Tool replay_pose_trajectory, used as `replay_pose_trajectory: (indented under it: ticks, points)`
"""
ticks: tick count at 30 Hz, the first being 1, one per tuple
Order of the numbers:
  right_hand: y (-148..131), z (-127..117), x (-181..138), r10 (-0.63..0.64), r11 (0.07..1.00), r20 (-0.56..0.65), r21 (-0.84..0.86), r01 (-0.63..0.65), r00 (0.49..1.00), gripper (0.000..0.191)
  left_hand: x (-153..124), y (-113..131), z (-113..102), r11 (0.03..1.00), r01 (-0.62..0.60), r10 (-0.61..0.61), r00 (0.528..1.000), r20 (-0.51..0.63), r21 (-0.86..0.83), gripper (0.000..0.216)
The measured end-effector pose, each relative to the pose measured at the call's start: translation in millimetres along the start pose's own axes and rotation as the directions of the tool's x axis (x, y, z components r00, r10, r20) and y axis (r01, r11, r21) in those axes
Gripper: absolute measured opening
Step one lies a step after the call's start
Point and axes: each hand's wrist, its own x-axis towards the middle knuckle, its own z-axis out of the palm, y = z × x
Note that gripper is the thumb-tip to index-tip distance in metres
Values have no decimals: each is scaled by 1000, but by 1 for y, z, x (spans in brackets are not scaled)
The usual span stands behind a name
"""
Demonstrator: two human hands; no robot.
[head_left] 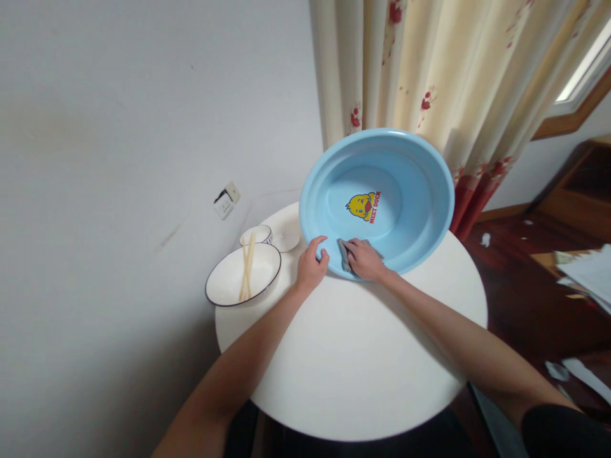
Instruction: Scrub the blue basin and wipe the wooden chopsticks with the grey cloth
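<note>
- The blue basin (410,191) sits at the 12-to-1 o'clock part of the round white table (344,362). It is tilted, with its near rim on the tabletop and its far rim raised toward the curtain (429,70).
- The left hand (311,267) is clamped on the basin's rim at its 7 o'clock point, thumb over the lip and fingers curled around it.
- The right hand (363,259) is just beside it, inside the basin at 6 o'clock, with its fingers closed on a grey cloth (344,253) that it presses against the inner wall.
- At the table's 10 o'clock edge, a black-rimmed bowl (265,267) holds chopsticks (247,273) and slightly overhangs the edge.
- A small cup (260,234) and a white dish (285,236) stand behind the bowl, the dish just beside the basin's left rim.
- From 3 through 6 to 8 o'clock the tabletop is bare up to its edge.
- A wall outlet (226,200) sits beyond the table at 10 o'clock.
</note>
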Motion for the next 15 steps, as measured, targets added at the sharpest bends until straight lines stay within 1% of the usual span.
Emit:
replay_pose_trajectory:
  ticks: [3, 12, 15]
  points:
    - [-3, 2, 0, -15, 1000, -14, 27, 16, 1000, 54, 1, -1, 0, 1000, -1, 1, 1000, -1, -10, 36]
    - [-4, -1, 0, 14, 999, 9, 28, -14, 1000, 55, 2, 2, -2, 1000, 30, -30, 1000, -4, 6, 34]
    - [-2, 0, 1, 9, 1000, -1, 30, -9, 1000, 54, 4, 4, -4, 999, 42, -42, 999, -1, 17, 36]
